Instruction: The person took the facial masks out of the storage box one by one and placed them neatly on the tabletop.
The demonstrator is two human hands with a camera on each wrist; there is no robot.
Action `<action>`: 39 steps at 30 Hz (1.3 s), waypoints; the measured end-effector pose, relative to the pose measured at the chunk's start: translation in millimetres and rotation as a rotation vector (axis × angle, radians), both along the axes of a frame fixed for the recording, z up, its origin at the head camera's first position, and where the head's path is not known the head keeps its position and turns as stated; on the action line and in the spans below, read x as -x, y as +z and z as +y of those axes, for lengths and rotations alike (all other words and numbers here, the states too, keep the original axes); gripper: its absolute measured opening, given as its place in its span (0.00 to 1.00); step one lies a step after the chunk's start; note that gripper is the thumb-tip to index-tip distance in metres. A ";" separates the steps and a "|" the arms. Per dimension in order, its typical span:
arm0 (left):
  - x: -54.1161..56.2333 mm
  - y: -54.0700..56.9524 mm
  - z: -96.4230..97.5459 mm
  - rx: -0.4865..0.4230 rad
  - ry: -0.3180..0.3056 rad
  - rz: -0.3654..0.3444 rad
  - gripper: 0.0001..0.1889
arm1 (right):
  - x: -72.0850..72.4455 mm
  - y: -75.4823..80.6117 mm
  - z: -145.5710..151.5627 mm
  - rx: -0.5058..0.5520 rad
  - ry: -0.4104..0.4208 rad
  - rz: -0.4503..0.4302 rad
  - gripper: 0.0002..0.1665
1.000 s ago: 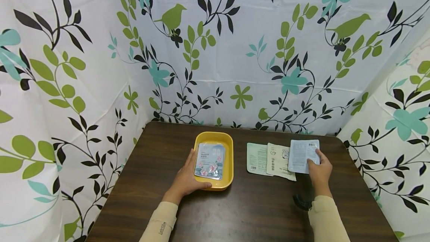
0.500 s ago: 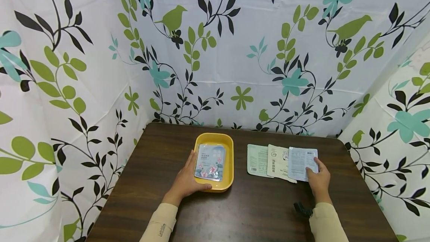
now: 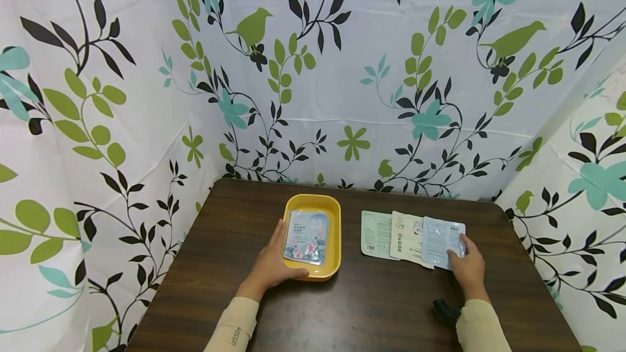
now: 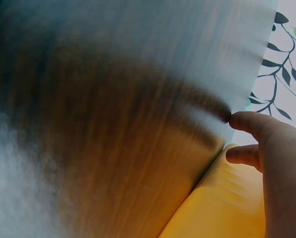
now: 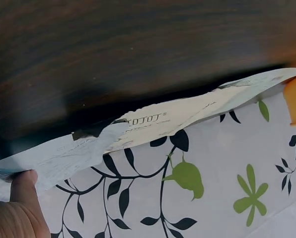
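Observation:
My right hand [image 3: 468, 269] pinches the right edge of a flat light-blue face-mask packet [image 3: 440, 240], thumb on its printed face. That packet overlaps the right side of a cream packet [image 3: 407, 239], which in turn overlaps a pale green packet [image 3: 377, 235]. In the right wrist view the thumb presses the blue packet [image 5: 68, 158]. My left hand [image 3: 271, 261] rests against a yellow tray [image 3: 334, 243], fingers straight along its left side and thumb at its front rim. A blue packet with pink flowers [image 3: 307, 238] lies inside.
Everything stands on a dark brown wooden table [image 3: 362, 308]. A white curtain [image 3: 332, 96] with leaves and birds closes off its back and sides. Beside the right cuff sits a black strap-like piece [image 3: 444, 311].
The right hand has brought the light-blue packet down toward the near side, and lately slightly right, beside the cream one. The left hand keeps its place at the tray.

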State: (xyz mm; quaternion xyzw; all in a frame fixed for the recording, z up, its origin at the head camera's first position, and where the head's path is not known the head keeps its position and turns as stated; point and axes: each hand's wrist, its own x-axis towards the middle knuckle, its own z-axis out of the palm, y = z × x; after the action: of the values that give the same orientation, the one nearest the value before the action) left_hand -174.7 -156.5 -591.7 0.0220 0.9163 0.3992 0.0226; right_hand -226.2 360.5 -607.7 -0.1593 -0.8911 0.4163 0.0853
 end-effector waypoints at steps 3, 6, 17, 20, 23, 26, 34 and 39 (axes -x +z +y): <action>0.6 -0.2 0.5 -0.006 -0.004 0.000 0.77 | -1.7 -1.5 1.4 -0.008 -0.003 0.004 0.42; 1.2 0.9 0.9 -0.019 -0.005 0.006 0.78 | -1.4 -5.8 2.1 -0.016 -0.018 0.020 0.42; 1.8 -2.0 0.1 -0.004 -0.007 0.026 0.78 | -6.7 -16.3 -6.4 -0.095 -0.028 0.132 0.34; 1.7 -2.1 0.3 -0.010 -0.006 0.030 0.78 | -7.7 -14.7 -8.8 -0.113 -0.014 0.124 0.33; 1.0 -1.4 0.5 -0.015 -0.001 0.026 0.78 | -8.5 -13.0 -9.5 -0.108 -0.019 0.099 0.34; -0.1 -0.6 1.2 -0.013 -0.001 0.019 0.77 | -10.2 -12.4 -9.1 -0.101 -0.038 0.091 0.35; -1.5 0.3 1.8 -0.014 -0.002 0.010 0.77 | -10.8 -13.8 -8.5 -0.100 -0.057 0.096 0.36; -0.5 0.1 1.7 -0.019 -0.001 0.021 0.77 | -9.7 -15.9 -8.9 -0.096 -0.058 0.105 0.37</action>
State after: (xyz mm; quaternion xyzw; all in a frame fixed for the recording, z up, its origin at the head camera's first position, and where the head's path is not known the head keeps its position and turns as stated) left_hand -174.3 -154.8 -591.6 0.0270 0.9126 0.4078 0.0132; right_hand -216.5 351.6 -623.6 -0.1589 -0.8993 0.3784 0.1515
